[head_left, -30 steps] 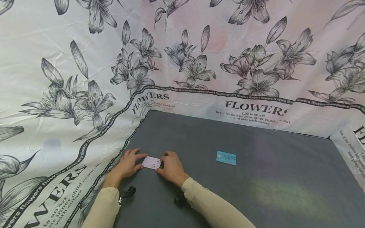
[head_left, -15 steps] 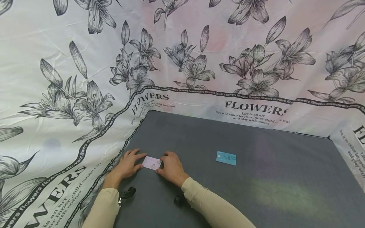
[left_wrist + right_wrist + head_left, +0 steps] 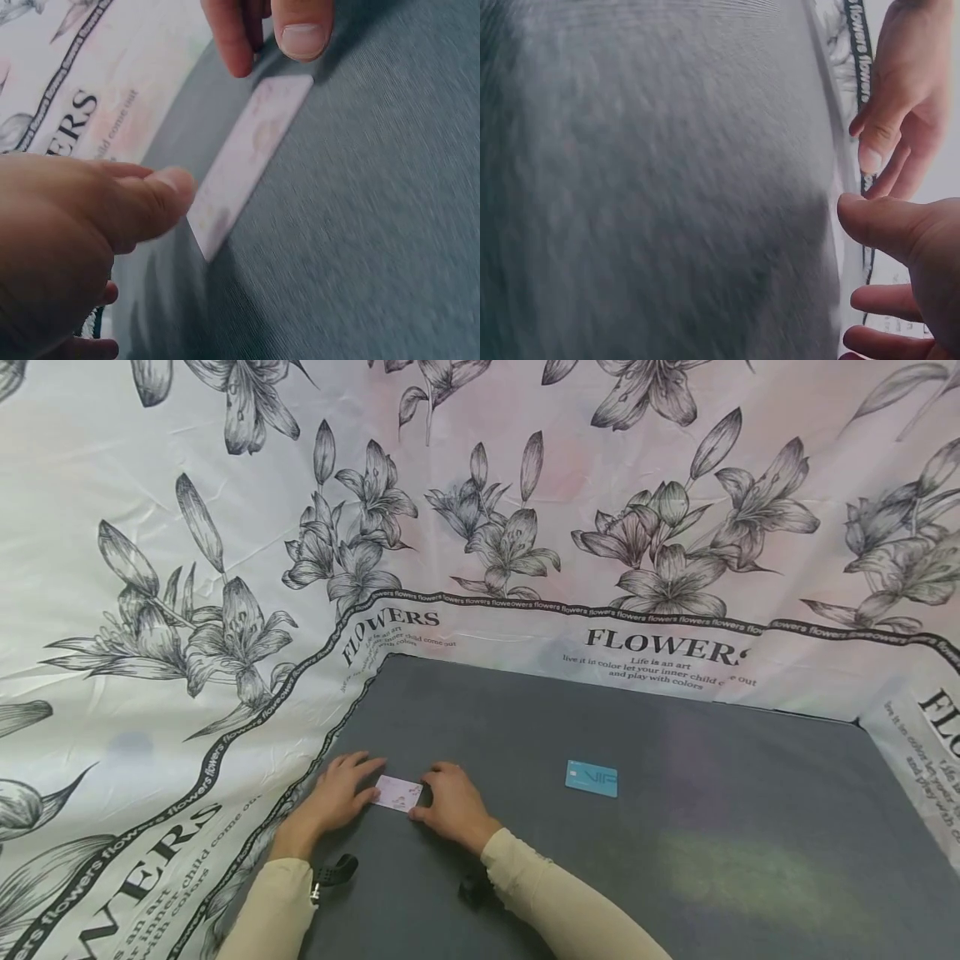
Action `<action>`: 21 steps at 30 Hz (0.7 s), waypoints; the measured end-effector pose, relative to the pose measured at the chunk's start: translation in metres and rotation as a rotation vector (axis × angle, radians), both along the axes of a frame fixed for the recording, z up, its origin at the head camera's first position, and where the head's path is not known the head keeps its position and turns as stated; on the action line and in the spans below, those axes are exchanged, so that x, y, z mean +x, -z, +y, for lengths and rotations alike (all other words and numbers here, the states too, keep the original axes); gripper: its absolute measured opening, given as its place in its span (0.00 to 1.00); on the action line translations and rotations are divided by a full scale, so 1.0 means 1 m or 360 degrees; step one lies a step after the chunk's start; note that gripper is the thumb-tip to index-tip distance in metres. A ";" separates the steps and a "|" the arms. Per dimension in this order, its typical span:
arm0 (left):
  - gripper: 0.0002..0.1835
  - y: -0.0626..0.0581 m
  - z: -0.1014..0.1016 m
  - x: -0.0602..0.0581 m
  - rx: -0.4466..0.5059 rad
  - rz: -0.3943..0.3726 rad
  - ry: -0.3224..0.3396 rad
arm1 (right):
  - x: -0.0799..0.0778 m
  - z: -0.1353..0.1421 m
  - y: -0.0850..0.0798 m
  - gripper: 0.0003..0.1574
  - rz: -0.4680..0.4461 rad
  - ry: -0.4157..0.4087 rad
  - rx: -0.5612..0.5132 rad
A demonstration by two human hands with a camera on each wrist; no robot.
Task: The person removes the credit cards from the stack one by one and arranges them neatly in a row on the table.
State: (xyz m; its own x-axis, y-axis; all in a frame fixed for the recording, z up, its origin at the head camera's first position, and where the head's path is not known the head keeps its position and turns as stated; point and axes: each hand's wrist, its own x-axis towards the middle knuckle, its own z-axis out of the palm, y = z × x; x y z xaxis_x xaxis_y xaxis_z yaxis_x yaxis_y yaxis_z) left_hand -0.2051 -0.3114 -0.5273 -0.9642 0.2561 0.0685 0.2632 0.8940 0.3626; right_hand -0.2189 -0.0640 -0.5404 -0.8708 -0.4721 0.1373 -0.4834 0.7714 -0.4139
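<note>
A small pale pink card (image 3: 398, 793) with a printed flower pattern lies on the dark grey tabletop, between my two hands. My left hand (image 3: 339, 793) is at its left end, thumb tip at the card's edge and index finger stretched just above the corner. At the opposite end is my right hand (image 3: 453, 802), thumb and index finger spread apart. In the left wrist view, the card (image 3: 247, 165) shows a narrow gap from the right fingertips (image 3: 304, 41). Neither hand is curled round it. The right wrist view shows only a sliver of the card.
A blue card (image 3: 592, 778) printed "VIP" lies to the right on the grey tabletop (image 3: 525, 727). White cloth (image 3: 495, 627) with lily drawings and "FLOWERS" lettering hangs along the back and left edges. Dark straps are visible at both wrists.
Both hands stay at the pink card's ends, while their fingertips have eased slightly away from its edges. The head view has shifted a little. The blue card has not moved.
</note>
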 end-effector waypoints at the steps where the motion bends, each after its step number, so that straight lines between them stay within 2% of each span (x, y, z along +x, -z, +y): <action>1: 0.28 0.007 -0.002 -0.004 0.0022 0.0050 0.0022 | -0.001 0.002 -0.001 0.35 0.0011 -0.0005 -0.0011; 2: 0.28 0.011 -0.004 -0.007 0.0044 0.0098 0.0041 | -0.002 0.005 -0.002 0.35 0.0019 -0.0008 -0.0019; 5: 0.28 0.009 0.001 -0.012 0.0057 0.0160 0.0073 | -0.006 0.013 -0.007 0.36 0.0046 -0.0002 -0.0045; 7: 0.28 0.005 0.006 -0.014 0.0051 0.0144 0.0065 | -0.009 0.020 -0.011 0.37 0.0035 0.0013 -0.0065; 9: 0.29 -0.011 0.018 -0.012 0.0029 0.0084 0.0047 | -0.011 0.026 -0.014 0.38 0.0015 0.0033 -0.0077; 14: 0.32 -0.017 0.030 -0.019 0.0021 0.0046 0.0049 | -0.016 0.043 -0.023 0.40 -0.0043 0.0071 -0.0118; 21: 0.34 -0.021 0.048 -0.028 0.0077 0.0023 0.0082 | -0.023 0.062 -0.028 0.40 -0.0009 0.0095 -0.0218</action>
